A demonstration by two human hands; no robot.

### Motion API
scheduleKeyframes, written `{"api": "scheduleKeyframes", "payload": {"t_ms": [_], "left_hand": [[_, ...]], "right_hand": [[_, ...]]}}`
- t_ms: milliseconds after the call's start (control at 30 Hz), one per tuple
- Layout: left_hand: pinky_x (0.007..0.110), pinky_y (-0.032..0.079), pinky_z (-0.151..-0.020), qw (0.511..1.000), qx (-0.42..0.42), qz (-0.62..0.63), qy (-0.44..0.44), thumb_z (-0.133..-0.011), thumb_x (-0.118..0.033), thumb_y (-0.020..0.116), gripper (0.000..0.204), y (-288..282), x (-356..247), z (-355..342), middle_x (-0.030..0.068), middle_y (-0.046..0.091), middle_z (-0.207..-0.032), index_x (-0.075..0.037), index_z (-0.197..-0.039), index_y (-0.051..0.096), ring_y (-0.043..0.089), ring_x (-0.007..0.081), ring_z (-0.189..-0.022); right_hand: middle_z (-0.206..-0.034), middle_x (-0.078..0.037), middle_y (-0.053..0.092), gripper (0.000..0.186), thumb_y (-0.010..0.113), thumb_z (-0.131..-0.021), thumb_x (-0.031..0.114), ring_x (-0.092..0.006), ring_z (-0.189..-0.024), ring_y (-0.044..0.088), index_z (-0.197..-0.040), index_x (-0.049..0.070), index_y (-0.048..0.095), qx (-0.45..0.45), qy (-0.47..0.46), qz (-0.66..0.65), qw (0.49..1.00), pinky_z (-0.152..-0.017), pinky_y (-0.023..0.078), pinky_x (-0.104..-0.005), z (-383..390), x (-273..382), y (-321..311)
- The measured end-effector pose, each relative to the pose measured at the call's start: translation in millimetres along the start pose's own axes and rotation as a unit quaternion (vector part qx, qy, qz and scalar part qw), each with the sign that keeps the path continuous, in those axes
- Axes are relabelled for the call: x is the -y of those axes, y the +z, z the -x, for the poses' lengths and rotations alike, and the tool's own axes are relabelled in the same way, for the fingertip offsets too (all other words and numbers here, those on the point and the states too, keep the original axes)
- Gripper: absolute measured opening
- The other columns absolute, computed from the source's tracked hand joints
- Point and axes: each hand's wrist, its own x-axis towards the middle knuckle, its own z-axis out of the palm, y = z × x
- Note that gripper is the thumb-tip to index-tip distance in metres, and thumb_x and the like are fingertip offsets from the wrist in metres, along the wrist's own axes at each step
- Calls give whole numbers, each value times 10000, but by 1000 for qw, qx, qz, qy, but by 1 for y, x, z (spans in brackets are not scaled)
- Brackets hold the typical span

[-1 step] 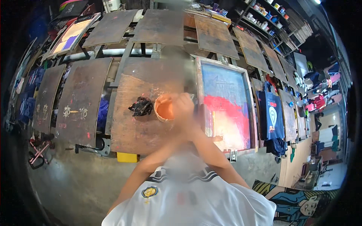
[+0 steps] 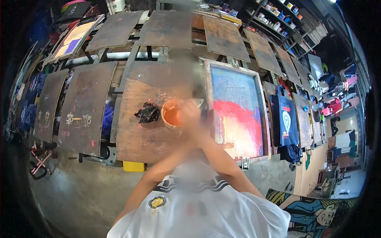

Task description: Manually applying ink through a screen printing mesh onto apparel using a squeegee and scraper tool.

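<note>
An orange-rimmed tub point(image 2: 167, 118) with orange paint in it stands on the brown wooden board in front of me. My right hand point(image 2: 190, 112) is over the tub's right side, its fingers curled. Something pale shows just past them, but blur hides what they grip. My left forearm point(image 2: 164, 164) reaches in from the lower left towards the tub; its hand is lost in the blur near the right wrist. A crumpled black plastic bag point(image 2: 147, 112) lies left of the tub, touching neither hand. Right of my hands rests a framed printing screen point(image 2: 238, 89) smeared with red, pink and white ink.
More wooden boards point(image 2: 85, 103) on metal frames run to the left and in a row behind. A dark blue printed cloth point(image 2: 286, 115) hangs over a board at the right. Shelves of containers point(image 2: 274, 20) stand at the far right. A yellow block point(image 2: 133, 166) sits below the front edge.
My right hand has shifted slightly down and left over the tub. The tub, black bag and screen stay in place.
</note>
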Motion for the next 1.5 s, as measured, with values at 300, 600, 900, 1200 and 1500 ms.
{"api": "scheduleKeyframes", "payload": {"t_ms": [300, 600, 900, 1200, 1500], "left_hand": [[404, 459, -941, 987, -36, -126, 89, -985, -198, 545, 353, 38, -77, -2, 71, 634, -1082, -6, -1281, 546, 596, 217, -1004], [411, 459, -950, 952, -99, -244, 156, -979, -199, 548, 356, 52, -107, 21, 86, 633, -1103, 1, -1273, 555, 599, 233, -1027], [417, 458, -960, 890, -193, -362, 197, -973, -200, 552, 358, 50, -95, 66, 101, 632, -1123, 7, -1265, 563, 601, 249, -1049], [424, 457, -969, 819, -202, -473, 253, -967, -201, 555, 360, 74, -91, 45, 115, 631, -1143, 13, -1256, 571, 603, 266, -1072], [466, 427, -1005, 809, -317, -457, 191, -825, -255, 695, 369, 137, -134, 37, 236, 552, -1224, 45, -1029, 630, 521, 406, -1151]], "right_hand": [[-785, -108, 610, 151, 650, -785, -55, -287, -775, 599, -922, 7, 667, 1, 28, 15, 1000, -676, 494, -380, 9, 5, 11], [-731, -97, 575, 214, 652, -730, -73, -297, -715, 578, -924, 17, 661, -72, 20, 60, 995, -632, 489, -395, 5, -17, -3], [-752, -76, 589, 213, 642, -738, -47, -275, -756, 590, -928, 49, 660, -78, 31, 29, 996, -664, 500, -363, -3, -4, -3], [-793, -96, 593, 227, 623, -736, -5, -303, -796, 583, -960, 18, 643, 56, 15, 13, 998, -742, 483, -398, 20, -31, 15], [-1025, -169, 628, 334, 566, -903, 69, -359, -958, 581, -1228, 1, 604, 82, 168, 82, 979, -832, 467, -443, 30, -62, -96]]}}
